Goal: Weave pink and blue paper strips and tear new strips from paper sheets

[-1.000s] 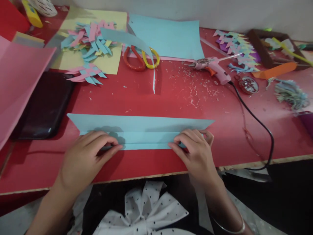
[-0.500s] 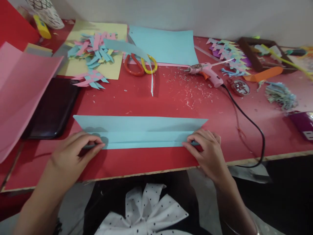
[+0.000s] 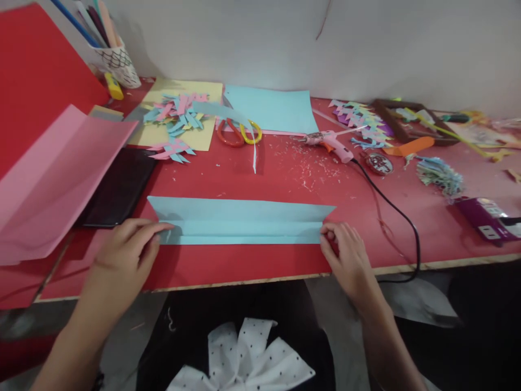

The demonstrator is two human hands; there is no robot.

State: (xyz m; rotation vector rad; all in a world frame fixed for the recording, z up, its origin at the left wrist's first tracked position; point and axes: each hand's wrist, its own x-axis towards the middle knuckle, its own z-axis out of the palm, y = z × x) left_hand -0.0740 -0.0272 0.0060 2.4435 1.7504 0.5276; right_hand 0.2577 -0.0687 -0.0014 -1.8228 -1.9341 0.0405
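In front of the pink glue gun point(image 3: 340, 149), toward the person and mostly to its left, the folded blue paper point(image 3: 244, 225) lies lengthwise, its far flap raised. The left hand point(image 3: 130, 247), the farther one from the glue gun, lays a fingertip on the paper's left end; whether its thumb pinches there cannot be told. The right hand point(image 3: 345, 250), directly in front of the glue gun, has thumb and forefinger drawn close together on the other end of the paper.

Far to the left of the glue gun, by the wall point(image 3: 244, 43), a patterned white cup point(image 3: 121, 68) holds upright pens point(image 3: 108, 24). Behind the glue gun and to its right sits a brown tray point(image 3: 448, 142) with white scraps point(image 3: 425, 118) in it and a yellow stick point(image 3: 443, 130) lying across it. Just right of the glue gun is a small round container point(image 3: 379, 163), its red and white contents too small to make out.

The red table point(image 3: 228, 266) carries pale shreds around the glue gun and has a raw, light-coloured edge on the person's side. Behind the glue gun the wall rises plain and greyish.
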